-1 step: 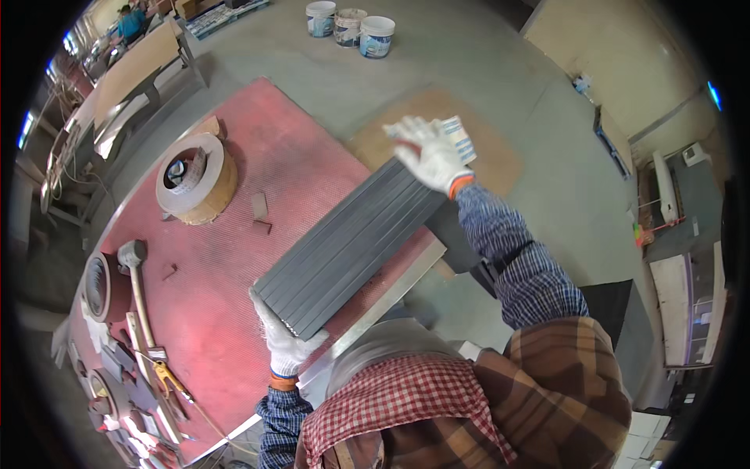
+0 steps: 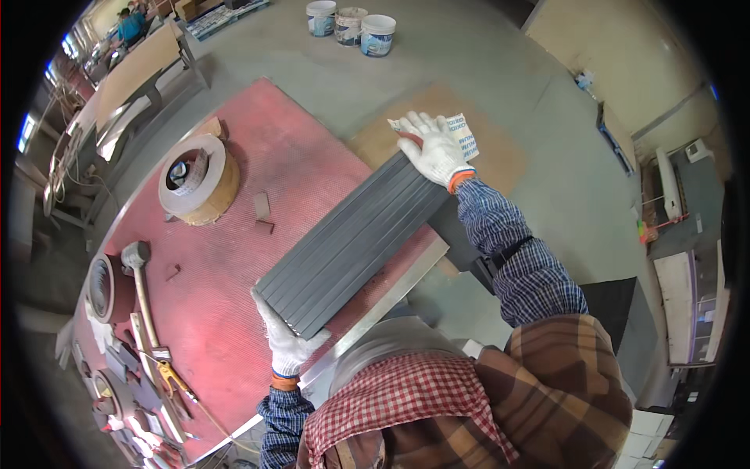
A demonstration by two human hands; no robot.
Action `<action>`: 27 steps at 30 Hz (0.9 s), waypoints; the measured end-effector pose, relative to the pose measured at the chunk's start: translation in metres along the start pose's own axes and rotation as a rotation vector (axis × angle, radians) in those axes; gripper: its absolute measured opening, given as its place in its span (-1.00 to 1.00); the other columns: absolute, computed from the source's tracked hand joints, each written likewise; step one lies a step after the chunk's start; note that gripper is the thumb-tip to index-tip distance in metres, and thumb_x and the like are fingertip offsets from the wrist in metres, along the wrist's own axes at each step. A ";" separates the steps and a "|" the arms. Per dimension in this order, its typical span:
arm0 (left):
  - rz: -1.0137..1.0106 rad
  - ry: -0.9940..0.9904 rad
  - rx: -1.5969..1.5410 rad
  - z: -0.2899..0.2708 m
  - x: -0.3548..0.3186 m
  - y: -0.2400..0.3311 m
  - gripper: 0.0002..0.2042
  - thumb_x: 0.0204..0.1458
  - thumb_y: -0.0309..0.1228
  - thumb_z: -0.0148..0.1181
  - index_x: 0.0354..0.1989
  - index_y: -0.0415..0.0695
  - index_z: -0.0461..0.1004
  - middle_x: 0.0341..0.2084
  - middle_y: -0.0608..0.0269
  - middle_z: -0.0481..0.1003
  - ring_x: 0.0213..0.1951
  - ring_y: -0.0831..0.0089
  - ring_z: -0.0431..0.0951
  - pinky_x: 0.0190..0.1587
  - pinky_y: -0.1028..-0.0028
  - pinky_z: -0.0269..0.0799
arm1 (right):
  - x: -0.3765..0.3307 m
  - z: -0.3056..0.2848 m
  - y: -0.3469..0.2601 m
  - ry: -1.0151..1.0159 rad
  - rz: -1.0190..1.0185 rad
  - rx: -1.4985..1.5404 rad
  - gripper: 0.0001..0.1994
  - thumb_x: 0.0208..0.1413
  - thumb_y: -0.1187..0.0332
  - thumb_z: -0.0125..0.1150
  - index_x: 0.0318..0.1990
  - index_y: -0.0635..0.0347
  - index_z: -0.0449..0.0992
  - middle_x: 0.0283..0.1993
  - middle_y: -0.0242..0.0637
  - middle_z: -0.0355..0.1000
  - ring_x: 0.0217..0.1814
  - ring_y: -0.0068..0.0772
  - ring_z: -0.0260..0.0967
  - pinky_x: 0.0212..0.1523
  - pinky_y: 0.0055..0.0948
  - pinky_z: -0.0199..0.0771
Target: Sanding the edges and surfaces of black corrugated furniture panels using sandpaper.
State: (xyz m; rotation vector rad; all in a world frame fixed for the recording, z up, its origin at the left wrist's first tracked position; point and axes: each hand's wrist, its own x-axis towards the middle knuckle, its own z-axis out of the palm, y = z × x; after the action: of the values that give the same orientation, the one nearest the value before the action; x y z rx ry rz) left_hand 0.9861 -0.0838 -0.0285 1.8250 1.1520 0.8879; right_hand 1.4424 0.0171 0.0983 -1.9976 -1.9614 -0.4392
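Observation:
A bundle of dark grey ribbed strips (image 2: 355,238) lies slantwise over the red table's near edge, side by side, and sticks out past it on the right. My left hand (image 2: 287,344), in a white knit glove, is closed round the near left end of the strips. At their far right end is my gloved right hand (image 2: 434,148), closed on a sheet of sandpaper (image 2: 462,134). Its pale printed back shows beyond the fingers, and a reddish-brown part shows by the thumb. Whether the sandpaper touches the strips is hidden under the palm.
On the red table (image 2: 211,328) lie a big tape roll (image 2: 215,191), small brown offcuts (image 2: 262,207), a mallet (image 2: 135,258), another roll (image 2: 101,288) and a yellow-handled tool (image 2: 172,377). Three buckets (image 2: 378,37) stand on the floor beyond; cardboard (image 2: 500,168) lies behind my right hand.
My right hand has shifted slightly right, and the sandpaper has turned so more of its printed back shows. The left hand and the strips stay almost where they were.

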 end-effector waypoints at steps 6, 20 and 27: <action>0.020 -0.156 0.243 -0.042 0.023 0.072 0.69 -0.46 0.54 0.59 0.73 -0.28 -0.26 0.66 -0.39 -0.05 0.65 -0.33 0.04 0.67 -0.10 0.03 | -0.063 -0.020 -0.127 -0.060 -0.247 0.466 -0.55 0.26 0.22 0.35 0.30 -0.02 0.59 0.23 -0.18 0.53 0.38 0.02 0.44 0.52 0.07 0.33; 0.102 -0.240 0.947 0.011 0.073 0.146 0.37 -0.37 0.21 0.69 0.61 -0.32 0.12 0.41 -0.42 0.24 0.52 -0.32 0.19 0.63 -0.38 -0.20 | -0.077 -0.014 -0.108 0.129 -0.091 0.550 -0.69 0.18 0.26 0.33 0.08 0.01 0.64 0.04 -0.19 0.58 0.21 -0.03 0.50 0.38 0.04 0.42; 0.120 -0.222 0.930 0.014 0.067 0.142 0.37 -0.40 0.16 0.70 0.62 -0.30 0.13 0.44 -0.39 0.23 0.51 -0.32 0.20 0.64 -0.34 -0.17 | -0.090 -0.032 0.023 0.026 -0.033 0.489 -0.68 0.33 0.20 0.29 0.19 -0.05 0.66 0.21 -0.22 0.61 0.40 -0.05 0.45 0.55 0.02 0.32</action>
State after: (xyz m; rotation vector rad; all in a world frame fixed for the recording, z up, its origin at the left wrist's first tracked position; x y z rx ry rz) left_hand 1.0746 -0.0650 0.1004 2.6617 1.4430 0.1612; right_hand 1.4640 -0.0787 0.0887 -1.6414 -1.8627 0.0151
